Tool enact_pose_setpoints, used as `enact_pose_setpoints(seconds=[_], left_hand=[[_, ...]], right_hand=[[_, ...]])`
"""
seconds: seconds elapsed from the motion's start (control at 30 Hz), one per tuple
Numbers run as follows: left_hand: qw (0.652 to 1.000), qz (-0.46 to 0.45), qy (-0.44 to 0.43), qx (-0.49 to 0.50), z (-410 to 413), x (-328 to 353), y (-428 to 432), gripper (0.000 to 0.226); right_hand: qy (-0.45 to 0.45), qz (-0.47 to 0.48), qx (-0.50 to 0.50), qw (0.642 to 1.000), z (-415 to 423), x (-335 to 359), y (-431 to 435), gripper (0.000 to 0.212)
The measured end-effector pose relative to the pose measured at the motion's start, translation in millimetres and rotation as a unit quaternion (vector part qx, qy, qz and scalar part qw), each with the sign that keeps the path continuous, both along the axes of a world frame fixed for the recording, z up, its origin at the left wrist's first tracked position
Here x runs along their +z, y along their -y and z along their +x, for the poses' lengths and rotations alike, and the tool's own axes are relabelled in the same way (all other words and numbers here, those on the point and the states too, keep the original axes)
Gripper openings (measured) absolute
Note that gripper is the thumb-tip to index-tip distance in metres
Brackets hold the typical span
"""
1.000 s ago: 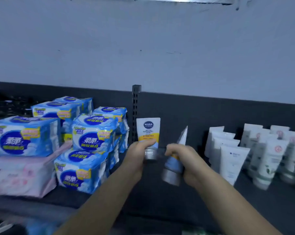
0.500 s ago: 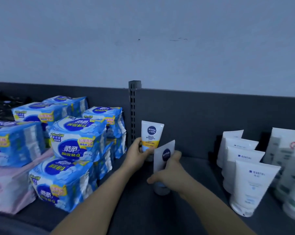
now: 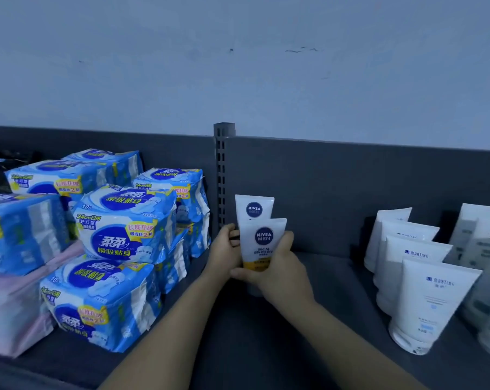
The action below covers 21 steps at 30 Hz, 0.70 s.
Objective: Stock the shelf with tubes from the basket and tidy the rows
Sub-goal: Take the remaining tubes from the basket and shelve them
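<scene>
Two white Nivea Men tubes with yellow bands stand upright on the dark shelf (image 3: 308, 319), one behind the other, near the slotted post. My right hand (image 3: 277, 273) grips the front tube (image 3: 262, 243) around its lower part. The back tube (image 3: 252, 208) stands against the back panel, and my left hand (image 3: 224, 250) holds its lower left side. Both tubes' caps are hidden by my hands. The basket is out of view.
Blue packs of pads (image 3: 125, 226) are stacked left of the slotted post (image 3: 221, 175), with pink packs (image 3: 10, 313) at the far left. Rows of white tubes (image 3: 429, 302) stand at the right. Bare shelf lies between them and my hands.
My right hand has turned the front tube upright and label-forward and set it in front of the back tube. The view has come closer to the shelf.
</scene>
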State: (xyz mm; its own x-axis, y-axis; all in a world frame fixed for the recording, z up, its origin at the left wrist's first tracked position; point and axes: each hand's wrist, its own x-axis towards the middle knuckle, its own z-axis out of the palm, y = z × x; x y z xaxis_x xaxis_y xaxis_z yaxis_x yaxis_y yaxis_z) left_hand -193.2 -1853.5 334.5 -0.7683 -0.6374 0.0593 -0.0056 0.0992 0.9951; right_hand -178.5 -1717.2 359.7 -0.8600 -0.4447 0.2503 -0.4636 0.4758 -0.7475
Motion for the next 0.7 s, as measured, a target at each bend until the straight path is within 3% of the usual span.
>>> enact_pose_setpoints(seconds=[0.13,0.23,0.5,0.7], left_hand=[[0.991,0.118,-0.049,0.050,5.3,9.8,14.8,0.029],[0.983,0.158,-0.083,0.033,12.0,17.0,16.4,0.028],[0.991,0.114,-0.063,0.017,15.9,21.6,3.0,0.030],[0.992,0.084,-0.064,0.063,27.6,24.7,-8.2,0.022]], right_hand=[[0.001,-0.033,-0.022,0.999,-7.5,-1.5,14.8,0.079],[-0.026,-0.025,-0.043,0.998,-10.0,-8.4,25.3,0.078],[-0.058,-0.014,-0.097,0.994,-16.3,-23.3,51.9,0.071],[0.022,-0.072,-0.053,0.996,-13.5,-25.5,43.6,0.074]])
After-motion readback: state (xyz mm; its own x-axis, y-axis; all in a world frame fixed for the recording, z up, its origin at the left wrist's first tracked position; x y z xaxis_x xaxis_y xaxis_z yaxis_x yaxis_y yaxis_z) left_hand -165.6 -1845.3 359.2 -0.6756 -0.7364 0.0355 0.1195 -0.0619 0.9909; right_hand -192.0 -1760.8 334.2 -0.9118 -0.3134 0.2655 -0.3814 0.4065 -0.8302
